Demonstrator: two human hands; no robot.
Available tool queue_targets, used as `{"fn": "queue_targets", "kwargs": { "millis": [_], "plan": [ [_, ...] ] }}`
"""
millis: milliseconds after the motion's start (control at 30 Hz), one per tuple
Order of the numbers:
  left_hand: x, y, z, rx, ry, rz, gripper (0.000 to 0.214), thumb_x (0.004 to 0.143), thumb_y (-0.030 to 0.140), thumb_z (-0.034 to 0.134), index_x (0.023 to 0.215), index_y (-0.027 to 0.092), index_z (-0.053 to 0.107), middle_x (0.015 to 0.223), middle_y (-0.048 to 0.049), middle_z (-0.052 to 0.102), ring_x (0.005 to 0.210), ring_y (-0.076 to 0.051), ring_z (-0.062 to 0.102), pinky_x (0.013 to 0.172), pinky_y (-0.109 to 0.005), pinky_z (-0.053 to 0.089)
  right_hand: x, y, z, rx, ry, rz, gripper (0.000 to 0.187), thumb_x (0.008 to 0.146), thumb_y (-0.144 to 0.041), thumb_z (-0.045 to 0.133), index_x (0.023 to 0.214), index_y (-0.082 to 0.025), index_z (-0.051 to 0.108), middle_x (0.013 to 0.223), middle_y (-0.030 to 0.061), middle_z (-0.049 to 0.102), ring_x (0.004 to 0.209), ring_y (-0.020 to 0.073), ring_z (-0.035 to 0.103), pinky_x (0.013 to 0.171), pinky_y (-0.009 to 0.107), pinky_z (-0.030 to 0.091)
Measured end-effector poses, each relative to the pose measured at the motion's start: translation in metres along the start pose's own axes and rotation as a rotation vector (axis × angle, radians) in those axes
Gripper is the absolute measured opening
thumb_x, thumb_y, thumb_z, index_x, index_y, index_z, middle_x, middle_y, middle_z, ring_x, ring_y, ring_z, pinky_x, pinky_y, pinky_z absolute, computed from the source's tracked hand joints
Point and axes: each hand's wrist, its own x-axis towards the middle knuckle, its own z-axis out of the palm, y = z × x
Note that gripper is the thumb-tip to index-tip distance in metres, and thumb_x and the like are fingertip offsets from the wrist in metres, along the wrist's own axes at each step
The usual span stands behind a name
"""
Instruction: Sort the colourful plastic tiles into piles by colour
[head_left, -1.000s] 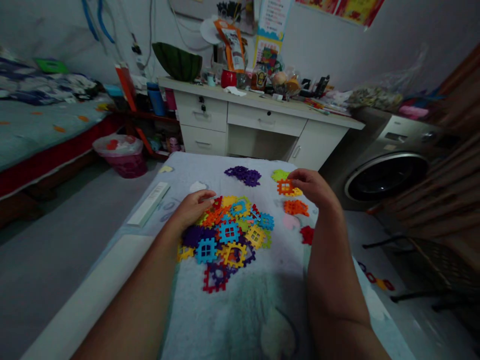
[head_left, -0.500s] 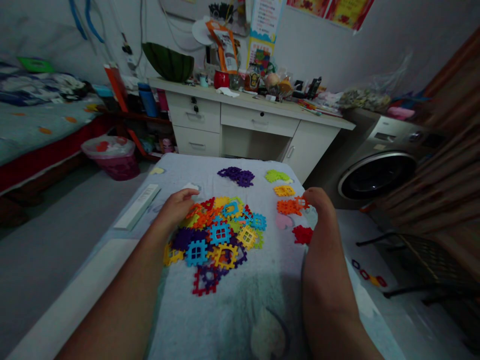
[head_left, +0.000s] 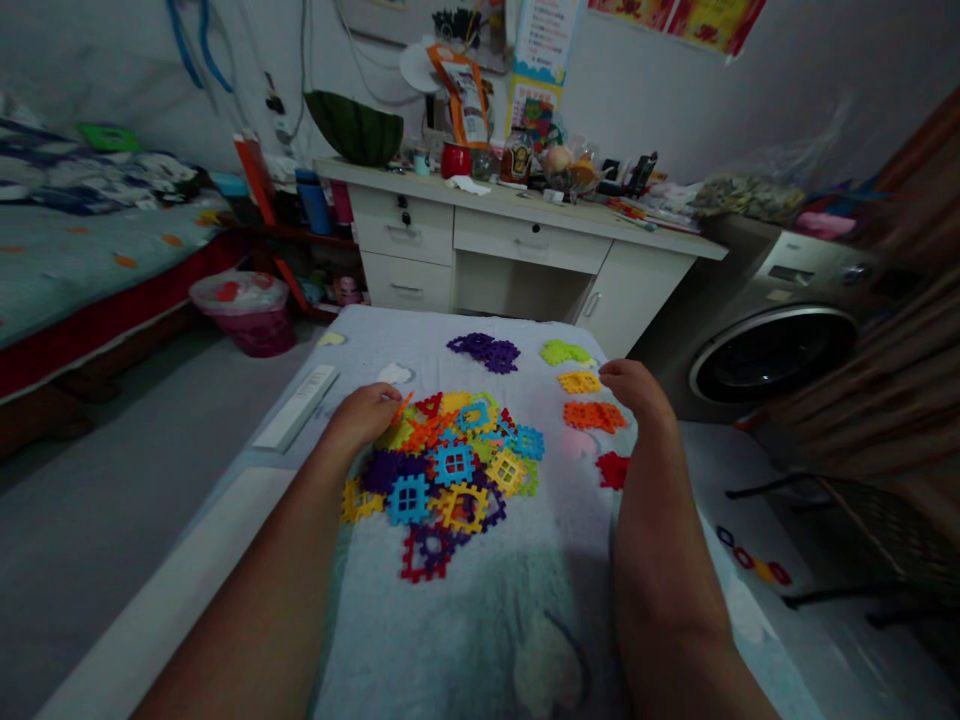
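Note:
My left hand is at the left edge of a mixed heap of plastic building pieces, pinching an orange building piece raised on edge. The heap holds blue, yellow, purple, red and green pieces, some with window-like openings. My right hand is above the right side of the table with nothing visible in its loosely parted fingers. Beside it lie a yellow group and an orange group. Red pieces are partly hidden by my right wrist. Green pieces and purple pieces lie farther back.
A pale cloth covers the table. On its left lies a long white box. Behind stands a white desk with clutter on top, with a washing machine to the right and a pink bin to the left.
My right hand has let go of an orange piece, now lying with the orange group. My left hand has lifted an orange piece from the heap. The whole view has shifted slightly.

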Motion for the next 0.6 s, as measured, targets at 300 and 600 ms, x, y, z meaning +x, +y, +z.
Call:
{"fn": "queue_targets", "kwargs": {
  "millis": [300, 600],
  "plan": [
    [-0.005, -0.001, 0.002, -0.358, -0.155, 0.138, 0.027, 0.061, 0.030, 0.057, 0.083, 0.019, 0.069, 0.078, -0.0020, 0.070, 0.073, -0.020, 0.063, 0.066, -0.029, 0.046, -0.053, -0.147, 0.061, 0.197, -0.244, -0.741, 0.025, 0.084, -0.015, 0.057, 0.107, -0.014, 0.068, 0.106, 0.0083, 0.070, 0.095, 0.0176, 0.061, 0.085, 0.030, 0.045],
    [0.000, 0.000, 0.013, -0.545, -0.166, 0.219, 0.030, 0.059, 0.026, 0.062, 0.088, 0.018, 0.067, 0.086, -0.0030, 0.071, 0.081, -0.020, 0.065, 0.076, -0.033, 0.051, -0.076, -0.173, 0.112, 0.066, -0.271, -0.834, 0.043, 0.089, -0.017, 0.055, 0.132, -0.020, 0.057, 0.130, 0.0096, 0.063, 0.115, 0.0241, 0.053, 0.099, 0.039, 0.037]
  ]
}}
